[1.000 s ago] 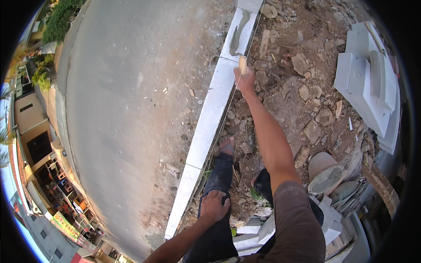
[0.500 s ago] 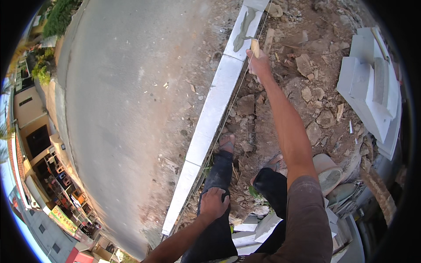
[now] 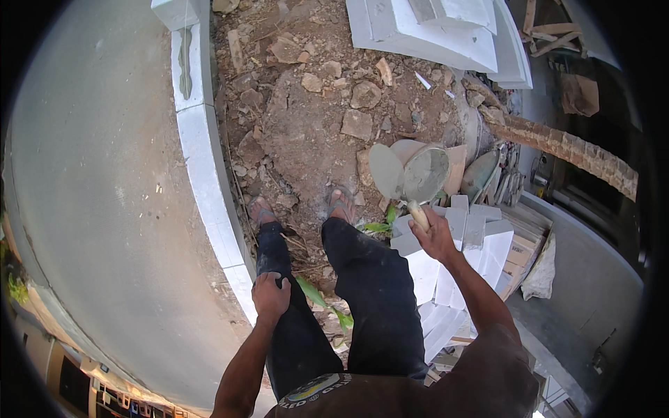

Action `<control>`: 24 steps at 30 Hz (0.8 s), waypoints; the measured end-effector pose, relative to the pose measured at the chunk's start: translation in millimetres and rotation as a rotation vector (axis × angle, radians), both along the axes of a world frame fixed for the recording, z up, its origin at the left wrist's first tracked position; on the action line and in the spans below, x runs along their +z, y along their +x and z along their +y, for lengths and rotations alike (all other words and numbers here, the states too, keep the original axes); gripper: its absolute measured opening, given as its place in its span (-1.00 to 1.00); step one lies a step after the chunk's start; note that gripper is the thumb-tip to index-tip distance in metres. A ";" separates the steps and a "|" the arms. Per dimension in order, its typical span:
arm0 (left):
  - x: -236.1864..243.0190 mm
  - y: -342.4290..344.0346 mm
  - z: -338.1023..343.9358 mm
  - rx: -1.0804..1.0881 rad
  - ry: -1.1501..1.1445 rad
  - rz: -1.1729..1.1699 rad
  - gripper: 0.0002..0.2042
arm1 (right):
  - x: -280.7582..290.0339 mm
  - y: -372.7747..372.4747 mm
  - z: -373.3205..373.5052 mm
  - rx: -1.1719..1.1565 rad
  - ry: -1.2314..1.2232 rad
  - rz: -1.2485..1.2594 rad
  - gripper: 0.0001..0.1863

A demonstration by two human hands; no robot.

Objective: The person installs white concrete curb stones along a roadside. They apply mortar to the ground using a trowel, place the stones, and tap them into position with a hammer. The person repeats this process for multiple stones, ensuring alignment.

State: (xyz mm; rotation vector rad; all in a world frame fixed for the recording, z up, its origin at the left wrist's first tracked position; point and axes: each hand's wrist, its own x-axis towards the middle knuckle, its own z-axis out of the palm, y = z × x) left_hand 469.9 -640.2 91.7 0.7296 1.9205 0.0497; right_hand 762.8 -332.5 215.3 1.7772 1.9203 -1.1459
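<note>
My right hand [image 3: 437, 235] is wrapped round the pale wooden handle of a trowel [image 3: 385, 171]. Its grey, rounded blade is held beside a bucket [image 3: 427, 174] with grey mortar inside. The bucket looks tilted; whether the blade touches its rim I cannot tell. On my left knee rests my left hand [image 3: 271, 295], holding nothing, its fingers draped over the dark trousers. Left of my feet runs a low row of white blocks [image 3: 203, 148]. A strip of wet mortar [image 3: 185, 64] lies on top of its far part, near another white block [image 3: 174, 12].
Rubble and soil [image 3: 300, 104] cover the ground around my feet. White blocks are stacked [image 3: 425, 35] at the far right and in another pile [image 3: 453, 279] beside my right leg. A rough log [image 3: 571, 148] slants behind the bucket. The paved road [image 3: 104, 209] lies left of the row.
My right hand has drawn back from the mortar strip on the block row to the bucket, carrying the trowel. My view has turned rightward. My left hand stays on the knee.
</note>
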 end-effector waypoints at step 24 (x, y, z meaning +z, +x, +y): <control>1.9 28.3 -4.5 -0.042 0.015 0.024 -0.71 | -201.6 68.2 -33.0 -0.800 0.528 -0.003 -0.59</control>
